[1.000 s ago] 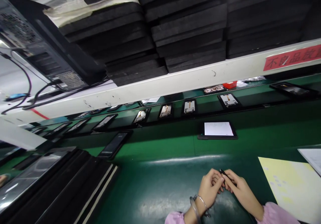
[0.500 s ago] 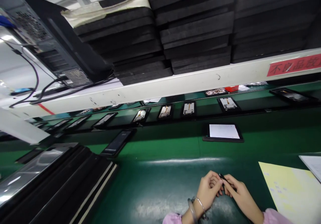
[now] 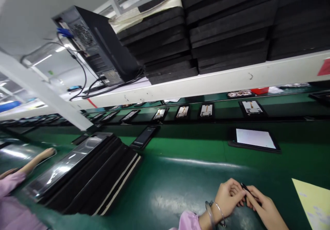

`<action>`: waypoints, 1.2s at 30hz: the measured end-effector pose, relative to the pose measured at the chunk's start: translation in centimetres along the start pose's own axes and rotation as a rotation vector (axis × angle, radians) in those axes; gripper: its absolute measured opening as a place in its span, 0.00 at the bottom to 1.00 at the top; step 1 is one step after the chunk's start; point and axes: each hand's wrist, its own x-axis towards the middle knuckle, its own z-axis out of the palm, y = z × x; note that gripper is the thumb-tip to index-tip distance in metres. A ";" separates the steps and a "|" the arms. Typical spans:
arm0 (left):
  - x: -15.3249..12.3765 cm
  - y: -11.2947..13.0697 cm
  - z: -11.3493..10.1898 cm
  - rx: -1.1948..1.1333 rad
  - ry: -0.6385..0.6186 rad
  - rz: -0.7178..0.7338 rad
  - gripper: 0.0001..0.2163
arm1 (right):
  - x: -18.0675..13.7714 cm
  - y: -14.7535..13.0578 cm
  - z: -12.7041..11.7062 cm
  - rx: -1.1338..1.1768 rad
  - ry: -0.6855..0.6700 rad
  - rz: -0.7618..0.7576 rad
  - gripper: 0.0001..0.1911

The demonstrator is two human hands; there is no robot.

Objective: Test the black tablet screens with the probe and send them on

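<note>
Low in the view, at the front of the green work surface (image 3: 165, 185), both hands are close together. My right hand (image 3: 263, 202) is closed around a slim black pen (image 3: 245, 187), whose end sticks out between the two hands. My left hand (image 3: 229, 195) has its fingers curled in, and its thumb meets the right fingers beside the pen. Whatever the left fingers hold, if anything, is hidden. Beyond the hands lies a tablet (image 3: 255, 138) with a lit white screen. A yellow sheet (image 3: 313, 202) is to the right of my right hand.
At left stands a stack of black trays (image 3: 85, 175); a dark phone-like device (image 3: 144, 136) lies beyond it. Several opened devices (image 3: 206, 110) line the strip under a white shelf (image 3: 219, 82) bearing black foam stacks (image 3: 165, 34) and a computer case (image 3: 103, 44). A co-worker's arm (image 3: 33, 163) reaches in at far left.
The view has turned left, so the scene sits further right and a co-worker's arm now shows at far left. My hands keep the same hold close together.
</note>
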 end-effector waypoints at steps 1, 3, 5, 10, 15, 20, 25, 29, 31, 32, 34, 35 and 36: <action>0.0 0.0 0.0 -0.001 0.001 0.000 0.28 | 0.0 0.1 0.0 0.000 0.000 0.001 0.20; 0.0 0.0 -0.1 -0.003 0.000 -0.001 0.27 | 0.1 0.2 -0.1 -0.009 0.006 0.006 0.20; 0.0 0.0 -0.1 -0.005 -0.004 -0.004 0.27 | 0.1 0.3 -0.1 -0.022 0.018 0.009 0.21; 0.0 0.0 -0.1 -0.005 -0.008 -0.015 0.27 | 0.0 0.2 -0.1 -0.025 0.047 0.015 0.21; 0.0 0.0 -0.2 0.005 -0.011 -0.017 0.27 | 0.1 0.3 -0.3 -0.029 0.045 0.006 0.20; -0.1 0.1 -0.2 0.031 -0.017 0.000 0.26 | 0.2 0.7 -0.3 -0.045 0.038 0.023 0.21; -0.1 0.2 -0.2 0.056 -0.021 0.008 0.25 | 0.0 0.4 -0.3 -0.049 0.017 0.020 0.20; -0.3 0.4 -0.2 0.069 -0.026 0.009 0.25 | 0.0 0.5 -0.5 -0.027 0.021 0.025 0.20; -0.3 0.4 -0.1 0.069 -0.026 0.010 0.25 | 0.0 0.6 -0.5 -0.023 0.020 0.029 0.19; -0.4 0.5 -0.1 0.068 -0.026 0.011 0.25 | 0.1 0.7 -0.5 -0.023 0.019 0.029 0.19; -0.4 0.6 -0.1 0.063 -0.026 0.010 0.25 | 0.1 0.7 -0.5 -0.030 0.019 0.029 0.20; -0.4 0.6 -0.1 0.060 -0.026 0.009 0.26 | 0.2 0.8 -0.5 -0.036 0.019 0.027 0.20; -0.3 0.7 -0.1 0.058 -0.026 0.009 0.26 | 0.2 0.8 -0.5 -0.040 0.018 0.026 0.20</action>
